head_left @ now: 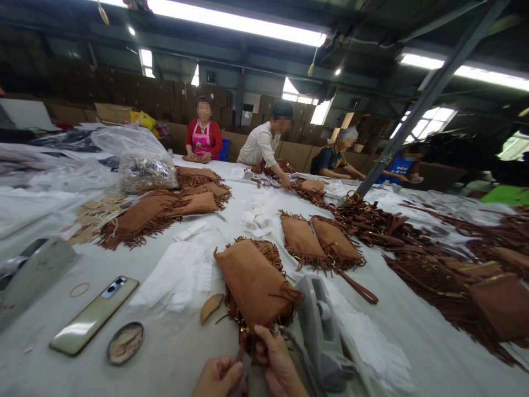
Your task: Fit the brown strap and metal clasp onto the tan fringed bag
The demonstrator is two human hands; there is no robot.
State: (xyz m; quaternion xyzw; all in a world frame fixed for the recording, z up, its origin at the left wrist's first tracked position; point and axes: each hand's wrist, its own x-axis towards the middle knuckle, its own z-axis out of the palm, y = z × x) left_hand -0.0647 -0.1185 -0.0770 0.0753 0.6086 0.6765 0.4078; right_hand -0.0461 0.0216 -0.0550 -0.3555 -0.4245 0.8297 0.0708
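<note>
fingers, left hand and right hand, grip strap of bag; wrists cropped.

Tan fringed bag lies flat on the white table, fringe along its far & right edges. At the bag's near end, L hand & R hand sit close together, both pinched on a dark strap coming off it. Just right of the bag: grey tape dispenser. Just left of the bag: a curved tan offcut & white tissue sheets. Farther left are a phone & a small round tin. Beyond the bag to the right: two more bags side by side, w/ a strap pile behind them. Far beyond the bag, co-workers at the table's other end.
</note>
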